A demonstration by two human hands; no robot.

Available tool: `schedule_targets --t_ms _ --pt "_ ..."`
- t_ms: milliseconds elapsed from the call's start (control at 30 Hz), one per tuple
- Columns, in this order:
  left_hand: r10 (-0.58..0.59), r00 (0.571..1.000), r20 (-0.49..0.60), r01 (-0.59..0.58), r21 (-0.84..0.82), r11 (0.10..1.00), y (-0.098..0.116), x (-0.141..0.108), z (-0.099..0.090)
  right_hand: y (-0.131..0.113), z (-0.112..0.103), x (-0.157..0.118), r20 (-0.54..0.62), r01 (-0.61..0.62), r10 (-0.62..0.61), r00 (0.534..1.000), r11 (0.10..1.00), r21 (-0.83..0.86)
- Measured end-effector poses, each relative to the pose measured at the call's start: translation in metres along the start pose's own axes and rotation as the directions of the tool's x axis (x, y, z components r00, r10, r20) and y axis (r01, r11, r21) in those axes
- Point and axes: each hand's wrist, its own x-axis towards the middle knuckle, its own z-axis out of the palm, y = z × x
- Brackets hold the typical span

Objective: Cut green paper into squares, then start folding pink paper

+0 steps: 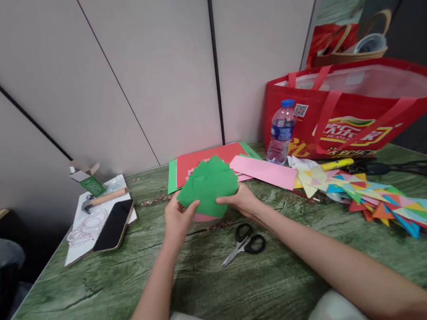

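Note:
Both hands hold up a green paper piece (208,185) with a stepped upper edge, above the middle of the table. My left hand (177,216) pinches its left side, thumb across the front. On the right side, my right hand (241,198) grips it the same way, with its fingers hidden behind. A bit of pink paper shows below the green piece. Just in front of my hands lie small scissors (244,243) with black handles, blades partly apart. Behind the green piece rests a stack of red and green paper sheets (213,160).
Pink paper strips (265,170) lead right to many folded colourful paper pieces (383,193). A water bottle (282,132) stands before a red bag (350,107). Black-handled shears (415,166) lie far right. At left, a white board (83,201) bears a phone (114,225), hammer (109,197) and beads (87,227).

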Motion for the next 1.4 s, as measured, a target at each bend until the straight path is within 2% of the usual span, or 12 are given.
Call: schedule_targets --t_ms 167,267,400,533,633,733,800,833,900,1033,1200,1400 --pt "0.118 0.993 0.018 -0.119 0.243 0.963 0.012 -0.001 -0.013 -0.007 -0.011 0.005 -0.018 0.049 -0.051 0.999 0.994 -0.094" --pt "0.164 0.981 0.105 -0.190 0.345 0.919 0.010 -0.002 -0.017 -0.012 -0.016 0.006 0.027 0.076 -0.073 0.997 0.988 -0.138" --pt "0.166 0.981 0.100 -0.192 0.405 0.894 0.005 -0.003 -0.016 -0.007 -0.019 0.007 0.046 0.055 -0.048 0.998 0.986 -0.158" --pt "0.106 0.993 0.051 -0.115 0.259 0.959 0.005 0.000 -0.018 0.001 -0.021 0.007 0.043 0.016 -0.011 0.999 0.993 -0.118" --pt "-0.034 0.999 0.042 0.032 0.055 0.998 0.003 0.003 -0.019 0.002 -0.026 0.007 0.036 0.000 0.003 0.999 0.997 -0.080" --pt "-0.248 0.969 0.015 0.248 -0.138 0.959 -0.005 0.003 -0.014 0.001 -0.031 0.007 0.028 -0.006 0.007 1.000 0.999 -0.049" --pt "-0.299 0.953 0.043 0.299 -0.282 0.912 -0.010 0.001 -0.007 0.001 -0.033 0.006 0.028 -0.005 0.006 1.000 0.999 -0.037" --pt "-0.288 0.957 0.037 0.286 -0.297 0.911 -0.011 0.000 -0.003 0.001 -0.034 0.006 0.030 -0.002 0.003 1.000 0.999 -0.035" --pt "-0.229 0.973 -0.017 0.222 -0.190 0.956 -0.010 -0.002 0.003 0.001 -0.032 0.006 0.034 0.008 -0.007 0.999 0.999 -0.034" --pt "0.025 0.997 -0.066 -0.017 0.123 0.992 0.001 -0.006 0.008 -0.005 -0.021 0.005 0.037 0.068 -0.066 0.997 0.997 -0.048" --pt "0.142 0.985 -0.093 -0.128 0.135 0.982 0.009 -0.009 0.010 -0.010 -0.008 0.003 0.081 0.112 -0.105 0.991 0.990 -0.091" --pt "0.286 0.957 0.038 -0.286 0.251 0.925 0.008 -0.012 0.011 -0.011 -0.011 0.004 0.018 0.157 -0.156 0.988 0.978 -0.139"
